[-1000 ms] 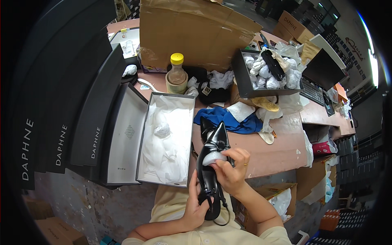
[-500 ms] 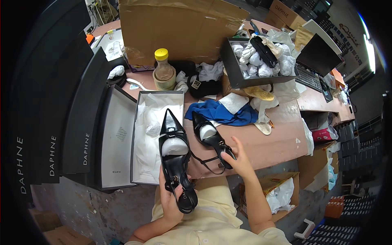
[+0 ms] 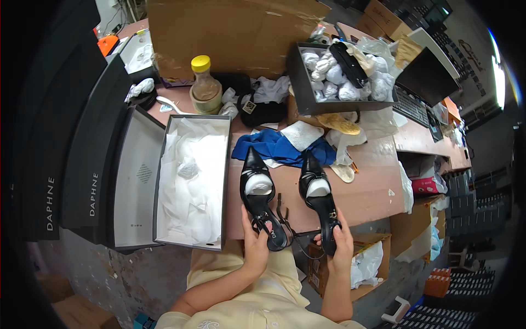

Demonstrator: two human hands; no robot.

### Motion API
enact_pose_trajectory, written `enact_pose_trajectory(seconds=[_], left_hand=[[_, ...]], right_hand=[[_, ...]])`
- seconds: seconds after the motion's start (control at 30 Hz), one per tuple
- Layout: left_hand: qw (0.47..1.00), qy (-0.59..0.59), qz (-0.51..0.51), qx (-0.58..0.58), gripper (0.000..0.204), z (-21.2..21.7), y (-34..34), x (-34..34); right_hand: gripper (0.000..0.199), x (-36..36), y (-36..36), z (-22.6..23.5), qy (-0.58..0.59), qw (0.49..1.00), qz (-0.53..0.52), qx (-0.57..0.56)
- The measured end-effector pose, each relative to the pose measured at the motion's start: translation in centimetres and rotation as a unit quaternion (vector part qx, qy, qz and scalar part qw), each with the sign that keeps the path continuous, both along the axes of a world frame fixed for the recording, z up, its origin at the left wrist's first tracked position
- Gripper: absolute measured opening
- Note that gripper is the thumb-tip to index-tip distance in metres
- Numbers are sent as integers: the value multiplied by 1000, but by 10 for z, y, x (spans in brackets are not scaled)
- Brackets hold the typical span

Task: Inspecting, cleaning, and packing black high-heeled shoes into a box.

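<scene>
Two black pointed slingback shoes are held side by side over the table's front edge, toes pointing away from me. My left hand (image 3: 256,244) is closed round the heel end of the left shoe (image 3: 255,183). The heel of the right shoe (image 3: 318,197) is gripped by my right hand (image 3: 339,241). White stuffing fills both toes, and thin black straps hang between the heels. Left of the shoes lies an open shoebox (image 3: 226,181) lined with white tissue paper (image 3: 186,197). A blue cloth (image 3: 274,147) lies just beyond the toes.
Dark shoeboxes (image 3: 82,159) stand upright at the left. A yellow-capped bottle (image 3: 201,82) stands in a tape roll behind the open box. At the back right is a black box (image 3: 329,108) of wadded paper balls. A carton (image 3: 378,241) with white plastic sits below the table's right side.
The left shoe has moved away from me and to the right, lower over the table. My right hand has shifted its shoe rightward and turned it nearly parallel. The view has shifted slightly.
</scene>
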State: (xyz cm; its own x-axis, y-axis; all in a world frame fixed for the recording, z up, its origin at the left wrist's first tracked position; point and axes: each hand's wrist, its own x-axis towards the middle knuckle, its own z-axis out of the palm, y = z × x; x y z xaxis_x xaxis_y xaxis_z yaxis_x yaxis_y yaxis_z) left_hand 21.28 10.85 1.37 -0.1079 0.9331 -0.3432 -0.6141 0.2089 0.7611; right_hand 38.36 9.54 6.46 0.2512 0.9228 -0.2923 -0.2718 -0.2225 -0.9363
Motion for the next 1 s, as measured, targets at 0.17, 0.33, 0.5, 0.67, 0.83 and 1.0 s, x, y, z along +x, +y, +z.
enact_pose_trajectory(seconds=[0.17, 0.33, 0.5, 0.67, 0.83, 1.0], left_hand=[[999, 46, -7, 24, 70, -28, 2, -8], [993, 112, -27, 35, 75, -14, -3, -29], [920, 322, -144, 168, 65, 21, -41, -67], [787, 483, -136, 359, 42, 21, -52, -96], [722, 464, -141, 493, 34, 28, -44, -96], [729, 468, -135, 481, 30, 20, -45, -96]], right_hand=[[51, -24, 7, -33, 38, 999, 31, -11], [44, -31, 32, -57, -95, 992, 74, -22], [29, -12, 74, 28, -570, 799, 144, 127], [29, -149, 150, 54, -482, 656, 407, 415], [22, -242, 199, -29, -646, 423, 500, 393], [12, -245, 198, -31, -625, 427, 504, 416]])
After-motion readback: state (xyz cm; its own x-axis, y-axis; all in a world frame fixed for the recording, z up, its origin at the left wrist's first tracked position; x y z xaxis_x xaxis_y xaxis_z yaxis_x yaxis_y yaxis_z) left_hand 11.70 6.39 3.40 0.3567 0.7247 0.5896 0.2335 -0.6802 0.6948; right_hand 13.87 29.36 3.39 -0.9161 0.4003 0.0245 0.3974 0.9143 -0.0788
